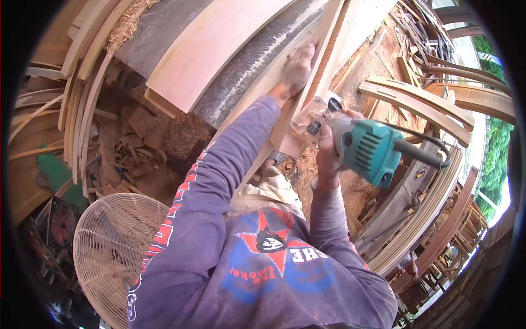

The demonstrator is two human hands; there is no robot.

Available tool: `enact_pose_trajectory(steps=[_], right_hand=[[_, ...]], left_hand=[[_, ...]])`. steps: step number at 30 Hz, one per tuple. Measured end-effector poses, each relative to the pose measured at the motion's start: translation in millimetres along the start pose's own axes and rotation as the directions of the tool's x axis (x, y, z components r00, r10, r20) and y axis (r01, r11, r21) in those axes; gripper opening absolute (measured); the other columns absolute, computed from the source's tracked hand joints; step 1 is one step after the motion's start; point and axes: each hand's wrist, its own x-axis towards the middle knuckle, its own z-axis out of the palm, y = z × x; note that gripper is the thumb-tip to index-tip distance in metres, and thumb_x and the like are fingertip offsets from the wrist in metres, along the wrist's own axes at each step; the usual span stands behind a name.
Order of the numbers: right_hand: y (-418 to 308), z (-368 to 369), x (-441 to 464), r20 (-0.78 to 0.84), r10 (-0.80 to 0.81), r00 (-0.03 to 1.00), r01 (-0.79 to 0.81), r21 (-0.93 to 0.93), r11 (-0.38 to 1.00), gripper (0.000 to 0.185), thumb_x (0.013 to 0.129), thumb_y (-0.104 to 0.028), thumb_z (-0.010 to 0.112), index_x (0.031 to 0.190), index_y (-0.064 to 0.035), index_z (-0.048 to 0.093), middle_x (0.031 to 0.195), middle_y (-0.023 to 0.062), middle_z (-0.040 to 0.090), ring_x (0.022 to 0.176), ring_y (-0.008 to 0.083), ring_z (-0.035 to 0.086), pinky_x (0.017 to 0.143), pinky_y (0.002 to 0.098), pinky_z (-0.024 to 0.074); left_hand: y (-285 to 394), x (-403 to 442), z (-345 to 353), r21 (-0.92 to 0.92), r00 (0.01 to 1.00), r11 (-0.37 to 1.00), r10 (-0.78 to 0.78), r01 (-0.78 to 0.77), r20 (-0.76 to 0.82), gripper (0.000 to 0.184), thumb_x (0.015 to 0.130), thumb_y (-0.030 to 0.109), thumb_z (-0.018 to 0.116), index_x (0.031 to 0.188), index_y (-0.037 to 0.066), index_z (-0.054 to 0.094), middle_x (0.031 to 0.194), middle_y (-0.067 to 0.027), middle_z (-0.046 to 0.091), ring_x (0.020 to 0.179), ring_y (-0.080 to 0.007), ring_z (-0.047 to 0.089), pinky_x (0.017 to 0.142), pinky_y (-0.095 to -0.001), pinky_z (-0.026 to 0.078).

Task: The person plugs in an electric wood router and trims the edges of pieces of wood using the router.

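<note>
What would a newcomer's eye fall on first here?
Probably the teal router, right of the picture's middle, held in the right hand. Next, the left hand, top centre, resting on the wood. Then the big round fan at lower left, partly hidden by the left sleeve.

A blue-green power tool (370, 151) with a clear plastic end is tipped on its side, that end right by a long pale piece of wood (324, 63) with a brown stripe along it.
</note>
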Motion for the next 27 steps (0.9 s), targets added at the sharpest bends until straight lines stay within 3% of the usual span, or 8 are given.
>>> enact_pose_trajectory(steps=[8,13,17,18,20,23,25,27], right_hand=[[14.2,23.6,65.8,-0.162,-0.092,0.983,0.111,0.112,0.988,0.058,0.072,0.000,0.080,0.124,0.0067,0.055,0.114,0.0188,0.064,0.102,0.0290,0.067,0.091,0.0416,0.0582],[21.9,30.7,99.9,-0.195,-0.151,0.969,0.175,0.114,0.978,0.046,0.071,0.002,0.080,0.112,0.0091,0.062,0.103,0.0165,0.069,0.088,0.0254,0.070,0.084,0.0388,0.0603],[21.0,22.6,110.4,-0.100,-0.219,0.971,0.215,-0.046,0.976,0.043,0.071,0.000,0.081,0.110,0.0072,0.065,0.097,0.0133,0.071,0.083,0.0224,0.070,0.079,0.0350,0.0607],[18.8,23.9,111.3,-0.151,-0.248,0.957,0.244,-0.042,0.969,0.027,0.073,-0.007,0.083,0.095,0.0013,0.070,0.087,0.0059,0.071,0.078,0.0184,0.070,0.075,0.0299,0.0594],[15.1,19.6,100.6,-0.143,-0.198,0.970,0.204,0.027,0.979,0.036,0.072,-0.004,0.082,0.105,0.0041,0.067,0.093,0.0089,0.071,0.081,0.0195,0.070,0.078,0.0317,0.0599],[17.9,13.3,61.8,-0.074,-0.183,0.980,0.193,0.175,0.965,0.044,0.075,0.000,0.079,0.115,0.0067,0.063,0.104,0.0121,0.069,0.086,0.0212,0.070,0.080,0.0332,0.0599],[-1.5,3.6,30.3,0.056,-0.169,0.984,0.171,-0.029,0.985,0.045,0.077,0.000,0.077,0.118,0.0047,0.060,0.110,0.0120,0.066,0.093,0.0212,0.067,0.084,0.0340,0.0573],[-14.0,-9.6,7.2,0.157,-0.133,0.979,0.168,-0.238,0.957,0.057,0.075,-0.002,0.077,0.126,0.0011,0.053,0.116,0.0115,0.061,0.104,0.0218,0.062,0.093,0.0359,0.0520]], left_hand=[[41.4,-75.3,-18.9,-0.210,0.982,0.959,-0.182,0.189,0.055,0.059,0.109,0.031,0.033,0.148,-0.011,0.046,0.161,-0.0231,0.040,0.152,-0.0280,0.035,0.127,-0.0347,0.022],[71.8,-137.4,-45.1,0.028,0.949,0.974,-0.226,0.226,0.218,0.060,0.105,0.026,0.038,0.151,-0.012,0.041,0.164,-0.0227,0.036,0.154,-0.0296,0.031,0.128,-0.0365,0.018],[101.9,-99.0,-47.4,0.140,0.948,0.957,-0.275,0.254,0.161,0.064,0.107,0.042,0.042,0.152,-0.005,0.046,0.163,-0.0214,0.039,0.151,-0.0279,0.035,0.126,-0.0370,0.021],[100.0,-76.4,-36.6,0.097,0.970,0.974,-0.214,0.203,0.119,0.071,0.108,0.050,0.044,0.156,-0.002,0.041,0.159,-0.0231,0.043,0.147,-0.0296,0.041,0.123,-0.0388,0.027],[81.9,-20.1,-18.6,0.075,0.981,0.990,-0.131,0.122,0.144,0.089,0.101,0.059,0.054,0.158,-0.006,0.031,0.155,-0.0267,0.046,0.147,-0.0321,0.041,0.122,-0.0402,0.030],[81.7,27.3,7.4,0.391,0.969,0.910,-0.206,0.138,0.137,0.116,0.087,0.066,0.069,0.159,-0.011,0.020,0.163,-0.0316,0.029,0.151,-0.0369,0.034,0.125,-0.0379,0.028],[55.5,44.3,15.5,0.716,0.977,0.697,-0.173,0.032,0.124,0.123,0.078,0.055,0.083,0.158,-0.013,0.019,0.159,-0.0357,0.033,0.150,-0.0396,0.035,0.125,-0.0388,0.029],[55.5,43.0,19.5,0.622,0.974,0.779,-0.197,0.085,0.115,0.120,0.074,0.039,0.089,0.157,-0.014,0.019,0.153,-0.0363,0.041,0.146,-0.0397,0.042,0.124,-0.0385,0.032]])
